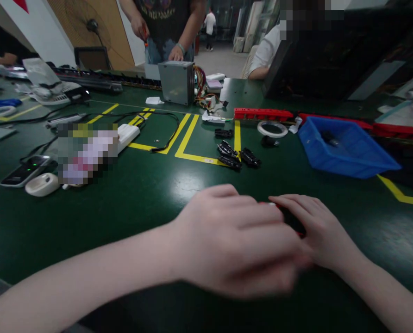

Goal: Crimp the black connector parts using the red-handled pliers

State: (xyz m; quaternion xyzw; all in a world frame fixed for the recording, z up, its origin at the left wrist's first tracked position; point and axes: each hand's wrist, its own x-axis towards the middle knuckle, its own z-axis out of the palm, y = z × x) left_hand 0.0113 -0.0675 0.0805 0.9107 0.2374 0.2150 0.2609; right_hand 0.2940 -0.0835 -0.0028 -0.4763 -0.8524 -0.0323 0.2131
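Note:
Both of my hands meet over the front of the green table [140, 203]. My left hand [241, 240] is curled closed, its back toward me and its lower fingers blurred; what it grips is hidden. My right hand [319, 226] is closed around a black piece with red edges [293, 221], mostly covered by my fingers. Beyond my hands lie several small black parts [230, 161], grouped by the yellow tape. A roll of white tape [272, 129] lies flat farther back, with a small black part [269, 141] beside it.
A blue plastic bin [348, 163] stands at the right, before a red strip [262, 114]. A grey power supply box [176, 83] with cables is at the back, under a co-worker's hand [176, 53]. Cables, a black device [26, 171] and a white case [42, 184] lie left.

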